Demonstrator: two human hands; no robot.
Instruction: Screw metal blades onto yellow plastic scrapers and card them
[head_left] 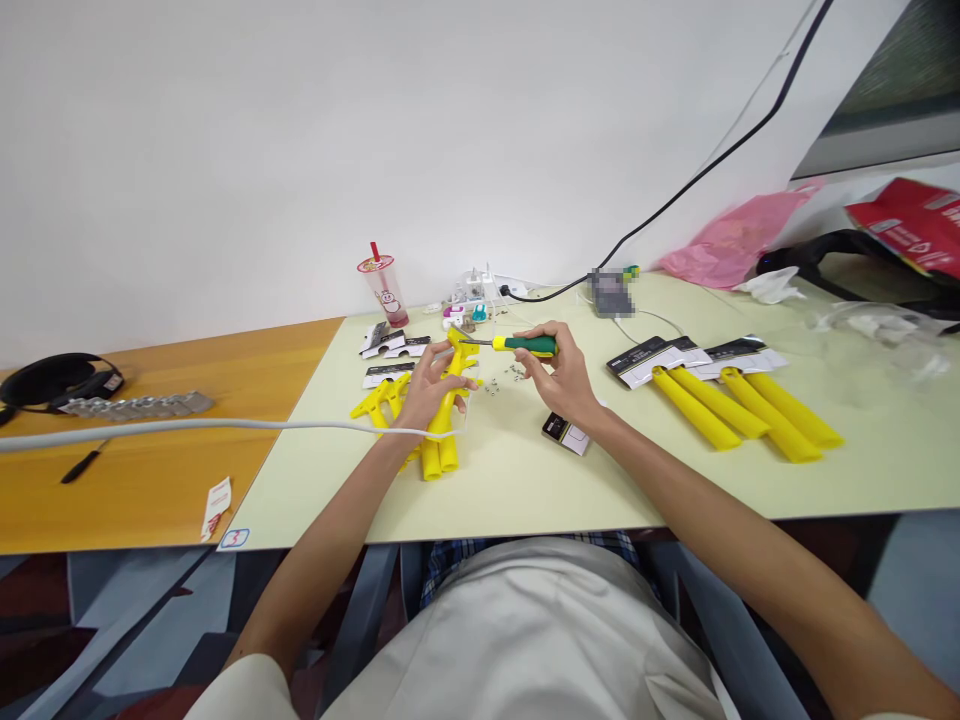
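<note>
My left hand [427,392] is closed around a yellow T-shaped plastic handle [462,348], held above the table with its head upward. In my right hand [566,372] is a screwdriver [534,345] with a green and yellow grip. Its shaft points left, and the tip meets the head of the yellow handle; whether a screw sits there is too small to tell. More yellow handles [370,403] lie beneath and left of my left hand. Several tiny metal parts [493,387] are scattered between my hands. Below my right wrist lies a black and white card [564,433].
Several yellow tubes [701,405] with packaging cards lie at right. A cup with a straw [385,290] and a power strip [474,288] stand near the wall. A white cable [225,424] crosses in front of my left forearm. Headphones [60,380] rest on the wooden table.
</note>
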